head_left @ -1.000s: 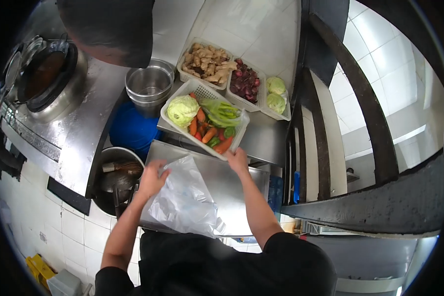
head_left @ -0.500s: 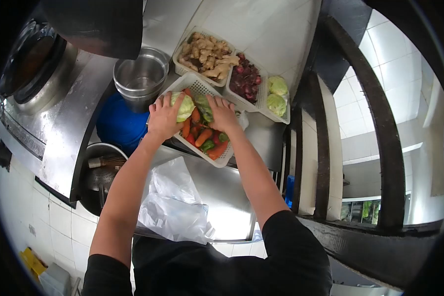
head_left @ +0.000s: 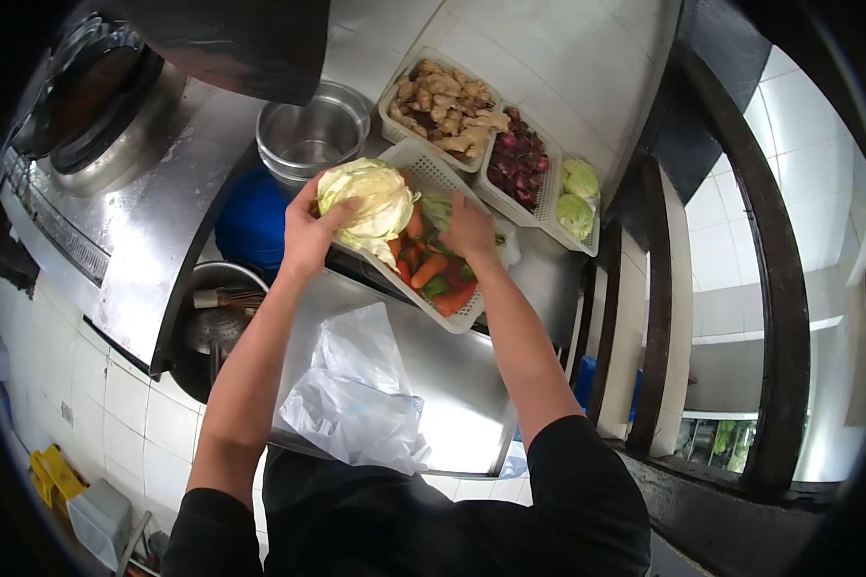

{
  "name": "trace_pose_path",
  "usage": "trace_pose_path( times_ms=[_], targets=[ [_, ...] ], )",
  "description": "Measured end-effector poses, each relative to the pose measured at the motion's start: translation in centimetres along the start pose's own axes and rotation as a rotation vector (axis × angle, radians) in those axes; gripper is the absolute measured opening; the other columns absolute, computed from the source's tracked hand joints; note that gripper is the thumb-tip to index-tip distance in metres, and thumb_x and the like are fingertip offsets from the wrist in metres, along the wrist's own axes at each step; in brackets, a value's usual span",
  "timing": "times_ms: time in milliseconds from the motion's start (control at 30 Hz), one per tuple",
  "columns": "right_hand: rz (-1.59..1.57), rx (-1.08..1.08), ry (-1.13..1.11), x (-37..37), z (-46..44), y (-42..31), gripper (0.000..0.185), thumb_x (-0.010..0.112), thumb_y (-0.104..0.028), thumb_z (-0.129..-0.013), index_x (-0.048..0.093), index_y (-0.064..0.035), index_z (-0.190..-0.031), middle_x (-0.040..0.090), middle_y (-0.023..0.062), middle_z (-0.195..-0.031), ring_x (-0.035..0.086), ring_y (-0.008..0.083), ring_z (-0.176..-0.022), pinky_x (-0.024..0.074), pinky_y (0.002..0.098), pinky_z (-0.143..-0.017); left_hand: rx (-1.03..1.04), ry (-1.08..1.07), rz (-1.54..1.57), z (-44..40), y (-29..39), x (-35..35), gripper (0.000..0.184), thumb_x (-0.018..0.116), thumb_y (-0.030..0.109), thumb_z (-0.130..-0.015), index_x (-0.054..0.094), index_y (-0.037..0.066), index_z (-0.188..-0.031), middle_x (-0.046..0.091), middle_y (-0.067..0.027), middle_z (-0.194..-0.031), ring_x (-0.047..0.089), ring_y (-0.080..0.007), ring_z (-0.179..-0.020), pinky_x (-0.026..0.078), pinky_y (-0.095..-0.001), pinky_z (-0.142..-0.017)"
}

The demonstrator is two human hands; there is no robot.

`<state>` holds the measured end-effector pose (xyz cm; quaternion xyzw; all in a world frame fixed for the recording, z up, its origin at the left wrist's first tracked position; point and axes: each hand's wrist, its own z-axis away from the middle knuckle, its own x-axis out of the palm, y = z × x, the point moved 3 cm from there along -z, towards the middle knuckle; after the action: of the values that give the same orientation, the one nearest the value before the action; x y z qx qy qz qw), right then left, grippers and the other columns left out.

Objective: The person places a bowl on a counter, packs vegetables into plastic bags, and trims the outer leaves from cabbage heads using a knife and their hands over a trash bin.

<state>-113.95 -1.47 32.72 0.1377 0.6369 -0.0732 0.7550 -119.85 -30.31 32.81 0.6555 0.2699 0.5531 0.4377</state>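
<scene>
A pale green cabbage (head_left: pixel 368 204) is gripped by my left hand (head_left: pixel 310 229), its thumb across the front, raised over the left side of a white plastic basket (head_left: pixel 457 319). Inside the basket lie several carrots (head_left: pixel 431 269) along with red and green peppers (head_left: pixel 436 286). My right hand (head_left: pixel 470 231) reaches in at the basket's right side, its fingers curled at a green vegetable (head_left: pixel 437 207) whose kind I cannot make out. That hand is slightly blurred, and its fingertips are partly hidden.
Behind stand baskets of ginger (head_left: pixel 443 101), red onions (head_left: pixel 518 163) and two more cabbages (head_left: pixel 575 213). Stacked metal pots (head_left: pixel 313 130) and a blue container (head_left: pixel 250 226) are to the left. A white plastic bag (head_left: pixel 351 385) lies on the steel counter (head_left: pixel 462 404) near my body.
My left hand has lifted the cabbage up and turned it, showing its pale side. My right hand remains at the green vegetable with fingers more curled. The view has shifted slightly.
</scene>
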Motion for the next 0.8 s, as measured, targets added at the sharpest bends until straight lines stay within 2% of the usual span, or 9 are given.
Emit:
trace_pose_path(
  times_ms=[67,133,200,267,300,333,467,633,800],
  targets=[
    [0.015,-0.028,0.048,0.7,-0.5,1.0,0.071,0.085,-0.029,-0.078,0.046,-0.0086,-0.134,0.064,0.0176,-0.126,0.064,0.0389,-0.117,0.0513,0.0518,-0.095,-0.053,-0.017,0.127,1.4,0.5,-1.1,0.049,0.075,0.009,-0.092,0.059,-0.001,-0.137,0.07,-0.0087,-0.123,0.068,-0.0167,-0.109,0.053,-0.0322,-0.098],
    [-0.039,-0.029,-0.013,0.5,-1.2,1.9,0.07,0.084,-0.029,-0.079,0.044,-0.0079,-0.134,0.064,0.0194,-0.127,0.064,0.0397,-0.117,0.0518,0.052,-0.095,-0.07,-0.014,0.382,4.0,1.5,-1.8,0.054,0.072,0.026,-0.098,0.054,0.002,-0.142,0.064,-0.0088,-0.135,0.063,-0.02,-0.122,0.048,-0.0371,-0.107],
    [-0.189,-0.034,0.0,-0.2,-1.2,2.4,0.072,0.084,-0.03,-0.079,0.043,-0.0065,-0.133,0.066,0.0227,-0.123,0.066,0.0417,-0.112,0.0528,0.0521,-0.092,-0.198,-0.038,0.88,7.1,1.5,-3.7,0.086,0.045,0.074,-0.098,0.043,0.007,-0.153,0.053,-0.0119,-0.152,0.05,-0.032,-0.141,0.038,-0.0474,-0.119],
    [-0.235,-0.041,0.119,-0.9,-1.3,2.9,0.072,0.084,-0.028,-0.077,0.044,-0.0056,-0.132,0.068,0.0242,-0.119,0.067,0.0438,-0.107,0.0534,0.0522,-0.09,-0.369,-0.031,0.99,9.5,0.4,-5.2,0.095,0.04,0.082,-0.093,0.041,0.011,-0.156,0.051,-0.0142,-0.154,0.049,-0.0367,-0.141,0.041,-0.0573,-0.116],
    [-0.296,-0.063,0.156,-1.5,-1.1,3.3,0.071,0.084,-0.028,-0.076,0.046,-0.0054,-0.131,0.069,0.0241,-0.116,0.067,0.0445,-0.107,0.0533,0.0519,-0.09,-0.401,-0.145,0.953,11.0,-1.5,-6.2,0.092,0.036,0.082,-0.095,0.042,0.014,-0.156,0.051,-0.0141,-0.154,0.052,-0.0402,-0.138,0.046,-0.0677,-0.107],
    [-0.358,-0.087,0.196,-2.5,-1.2,3.6,0.07,0.084,-0.028,-0.075,0.048,-0.0053,-0.131,0.07,0.0239,-0.113,0.067,0.0453,-0.106,0.0532,0.0517,-0.09,-0.472,-0.035,0.986,11.8,-3.9,-7.3,0.085,0.036,0.078,-0.097,0.043,0.017,-0.156,0.05,-0.0147,-0.155,0.054,-0.0423,-0.135,0.049,-0.0732,-0.099],
    [-0.632,-0.015,0.342,-7.2,1.5,4.5,0.056,0.083,-0.021,-0.077,0.056,-0.0028,-0.123,0.071,0.0226,-0.116,0.07,0.0405,-0.107,0.0535,0.0463,-0.093,-0.462,0.004,1.01,15.8,-3.7,-9.4,0.08,0.037,0.072,-0.101,0.043,0.014,-0.156,0.049,-0.0135,-0.156,0.05,-0.0376,-0.14,0.045,-0.0607,-0.111],
    [-0.758,-0.049,0.396,-8.5,8.9,4.6,0.062,0.084,-0.018,-0.079,0.056,0.0031,-0.129,0.07,0.0186,-0.118,0.069,0.0297,-0.106,0.0524,0.0396,-0.094,-0.402,0.015,0.957,18.9,-4.9,-12.4,0.085,0.04,0.074,-0.099,0.042,0.011,-0.155,0.049,-0.0123,-0.155,0.051,-0.0326,-0.14,0.043,-0.0529,-0.114],
    [-1.008,-0.008,-0.201,-1.1,20.5,2.0,0.064,0.086,-0.016,-0.077,0.059,0.0016,-0.133,0.072,0.0117,-0.116,0.068,0.0195,-0.104,0.0535,0.0374,-0.096,-0.332,0.045,0.819,21.1,-5.4,-14.6,0.084,0.061,0.065,-0.095,0.041,0.01,-0.156,0.051,-0.0105,-0.154,0.05,-0.0305,-0.14,0.041,-0.0499,-0.117]
  ],
)
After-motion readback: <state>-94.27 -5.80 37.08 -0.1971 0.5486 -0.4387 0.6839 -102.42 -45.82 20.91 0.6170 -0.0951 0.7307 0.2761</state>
